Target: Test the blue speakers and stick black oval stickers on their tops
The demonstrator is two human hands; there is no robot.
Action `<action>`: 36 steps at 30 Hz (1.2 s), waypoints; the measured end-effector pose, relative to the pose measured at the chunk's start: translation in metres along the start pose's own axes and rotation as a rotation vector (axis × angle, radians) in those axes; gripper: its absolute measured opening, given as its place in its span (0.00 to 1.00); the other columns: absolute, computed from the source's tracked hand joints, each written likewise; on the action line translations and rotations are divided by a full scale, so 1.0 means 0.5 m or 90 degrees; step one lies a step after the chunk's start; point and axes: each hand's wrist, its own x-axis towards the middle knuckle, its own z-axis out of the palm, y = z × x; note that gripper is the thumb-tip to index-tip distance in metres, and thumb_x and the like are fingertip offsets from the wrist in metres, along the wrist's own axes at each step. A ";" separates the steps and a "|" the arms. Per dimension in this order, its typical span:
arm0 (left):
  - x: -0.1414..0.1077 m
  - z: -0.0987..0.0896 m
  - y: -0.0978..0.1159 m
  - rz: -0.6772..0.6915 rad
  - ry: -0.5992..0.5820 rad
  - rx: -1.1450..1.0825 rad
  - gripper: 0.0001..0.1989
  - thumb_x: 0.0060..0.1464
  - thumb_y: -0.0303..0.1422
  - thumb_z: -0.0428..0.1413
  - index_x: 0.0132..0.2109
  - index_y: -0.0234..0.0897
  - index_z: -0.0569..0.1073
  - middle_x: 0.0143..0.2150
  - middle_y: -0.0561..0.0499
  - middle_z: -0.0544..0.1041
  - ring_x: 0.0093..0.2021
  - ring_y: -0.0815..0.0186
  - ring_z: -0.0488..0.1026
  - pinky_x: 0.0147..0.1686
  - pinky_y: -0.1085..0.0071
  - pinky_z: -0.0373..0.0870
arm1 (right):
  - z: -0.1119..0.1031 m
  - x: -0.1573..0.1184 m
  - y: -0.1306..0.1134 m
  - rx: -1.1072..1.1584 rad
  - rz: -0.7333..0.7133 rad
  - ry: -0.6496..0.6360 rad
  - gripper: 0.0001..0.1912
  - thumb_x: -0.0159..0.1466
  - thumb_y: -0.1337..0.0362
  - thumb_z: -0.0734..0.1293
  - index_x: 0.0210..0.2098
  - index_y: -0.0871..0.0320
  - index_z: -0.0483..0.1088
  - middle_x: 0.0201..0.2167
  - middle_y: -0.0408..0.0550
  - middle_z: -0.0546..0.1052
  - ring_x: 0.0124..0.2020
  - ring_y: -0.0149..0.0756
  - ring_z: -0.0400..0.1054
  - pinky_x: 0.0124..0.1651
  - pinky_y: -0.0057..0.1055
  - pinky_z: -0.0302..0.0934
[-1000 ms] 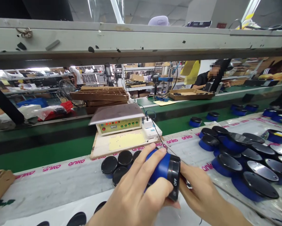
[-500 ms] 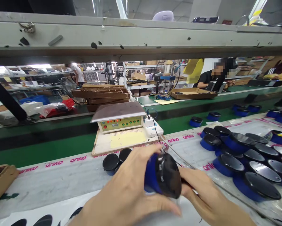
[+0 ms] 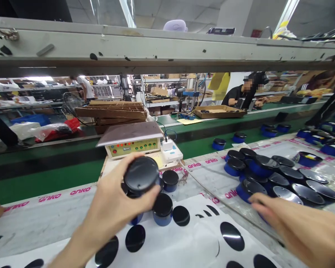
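My left hand grips a round device with a glossy black top, holding it up over several similar blue and black devices grouped at the middle. My right hand, blurred by motion, reaches to the near edge of a large group of these devices on the right, its fingertips at one black-topped blue device. Whether it grips that device cannot be made out. Below the hands lies a white sheet bearing round black stickers.
A control box with red digits stands behind the left hand, beside a white plug adapter. A grey cable crosses the table. Beyond are a green conveyor and a seated person. A shelf beam spans overhead.
My left hand has moved left with the device, its black top now facing the camera. My right hand has left that device and moved right to the large group. The view has shifted.
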 end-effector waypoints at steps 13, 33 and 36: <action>0.010 0.235 -0.071 0.039 -0.377 0.192 0.33 0.42 0.38 0.65 0.54 0.29 0.65 0.61 0.34 0.58 0.64 0.42 0.49 0.60 0.44 0.51 | 0.162 -0.013 -0.029 0.193 0.101 -0.065 0.12 0.69 0.65 0.56 0.38 0.61 0.69 0.24 0.46 0.75 0.22 0.32 0.70 0.26 0.28 0.60; 0.019 0.107 -0.100 -0.028 -0.205 0.254 0.25 0.55 0.39 0.55 0.57 0.43 0.58 0.56 0.45 0.60 0.53 0.56 0.66 0.52 0.59 0.66 | 0.175 -0.046 -0.009 0.290 0.249 -0.139 0.15 0.70 0.59 0.54 0.34 0.57 0.68 0.20 0.42 0.72 0.20 0.31 0.66 0.22 0.28 0.56; 0.102 0.121 -0.146 -0.074 -0.192 0.287 0.25 0.55 0.41 0.54 0.57 0.41 0.58 0.55 0.44 0.57 0.49 0.56 0.68 0.51 0.58 0.66 | 0.174 -0.044 -0.009 0.292 0.257 -0.146 0.15 0.70 0.59 0.54 0.34 0.57 0.68 0.21 0.42 0.72 0.21 0.32 0.67 0.24 0.28 0.57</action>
